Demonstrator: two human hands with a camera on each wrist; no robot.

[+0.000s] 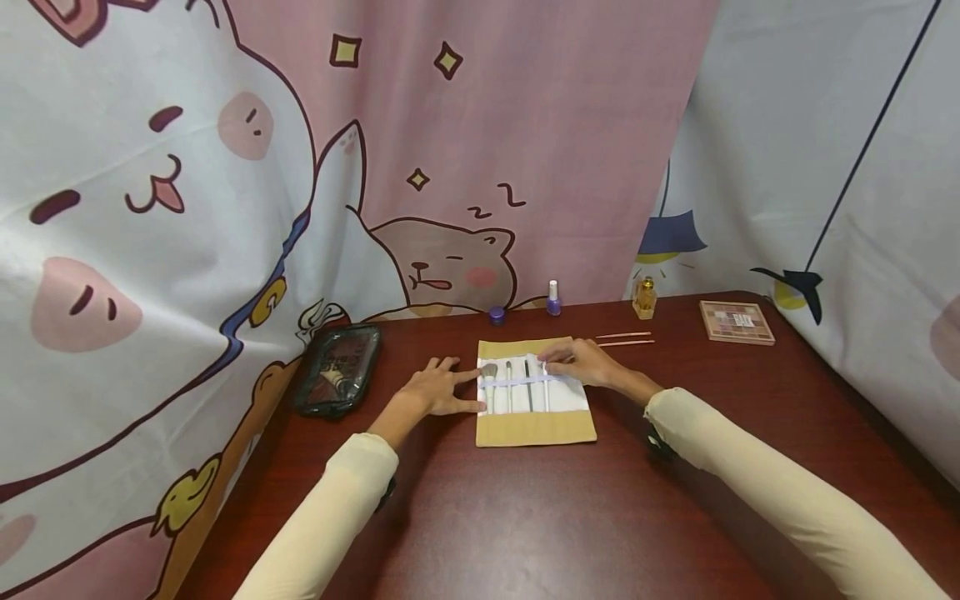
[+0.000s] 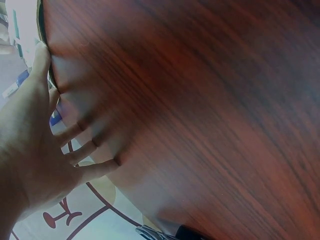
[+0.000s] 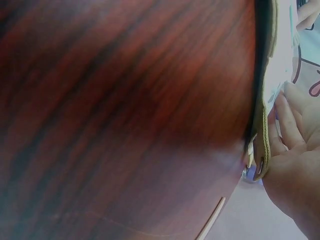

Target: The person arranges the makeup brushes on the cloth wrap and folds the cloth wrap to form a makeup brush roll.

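A yellow fabric brush roll [image 1: 536, 429] lies unfolded on the table, its white inside facing up. Across it runs a pale lilac band [image 1: 517, 381] that crosses several makeup brushes, among them a fluffy grey-headed brush [image 1: 490, 372] and a thin dark one [image 1: 528, 392]. My left hand [image 1: 433, 392] rests with fingers spread; its thumb and index finger press the roll's left edge. At the upper right of the roll, my right hand [image 1: 588, 364] pinches the top of a slim white brush [image 1: 547, 397]. In the right wrist view those fingertips are partly hidden behind the roll's edge [image 3: 265, 125].
To the left lies a black clear-topped pouch [image 1: 337, 371]. Along the back stand a small purple jar [image 1: 497, 316], a purple nail polish bottle [image 1: 553, 298] and a golden perfume bottle [image 1: 644, 298]. Two thin copper-coloured sticks [image 1: 627, 342] and an eyeshadow palette [image 1: 737, 322] lie to the right.
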